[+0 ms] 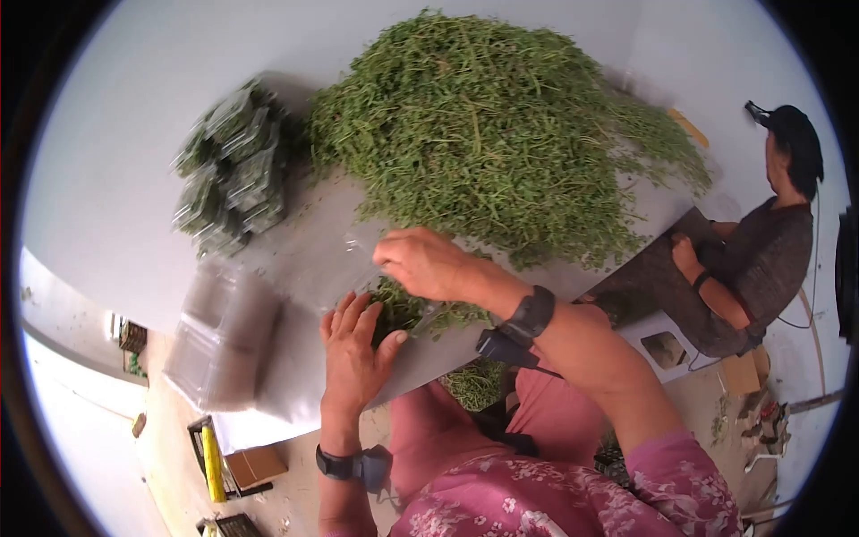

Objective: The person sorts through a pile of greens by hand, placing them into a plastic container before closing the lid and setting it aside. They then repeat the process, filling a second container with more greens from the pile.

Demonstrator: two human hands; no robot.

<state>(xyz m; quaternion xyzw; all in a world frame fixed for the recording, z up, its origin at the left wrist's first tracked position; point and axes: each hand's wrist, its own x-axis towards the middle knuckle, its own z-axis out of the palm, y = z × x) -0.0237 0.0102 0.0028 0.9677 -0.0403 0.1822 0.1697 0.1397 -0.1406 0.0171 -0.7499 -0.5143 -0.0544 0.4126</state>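
Observation:
A clear plastic clamshell [361, 242] lies before me with leafy green herbs [400, 302] in it. My left hand [352, 345] is open, its fingers stretched over the near left side of the herbs and the thumb apart. Above them, my right hand [425, 264] is closed, with fingertips pinched at the clamshell's clear plastic edge. The exact grip is partly hidden by the fingers. Just beyond my hands rises a big heap of cut green herbs [483, 134].
Filled clamshells [237, 170] are stacked at the back left of the white table [300, 358]. Nested clear containers [219, 336] stand at its left edge. On the right, another person [761, 251] sits by the table. Below left is a crate with a yellow roll [213, 461].

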